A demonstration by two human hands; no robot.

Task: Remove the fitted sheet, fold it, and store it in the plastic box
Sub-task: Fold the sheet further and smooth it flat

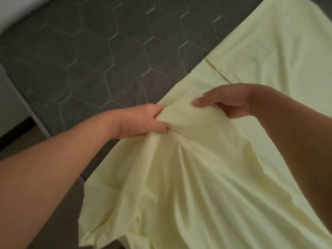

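My left grip [143, 121] pinches a raised fold of the pale yellow fitted sheet [197, 177], I think to keep this edge lifted for folding. The right grip [228, 101] meets the cloth at its 3 o'clock; whether it pinches, I cannot tell. The sheet lies from 6 to 1 o'clock on the mattress [89, 60].

Both arms are bare, uncovered skin running from the frame edges to the wrists. The left forearm [53, 168] is broad and smooth, with a few soft creases where the wrist meets the left hand [142, 121], whose thumb base is fleshy and folded. The right forearm [296, 141] is dim with shadow; on the right hand [231, 99] the thumb carries a short, rounded, neatly trimmed nail
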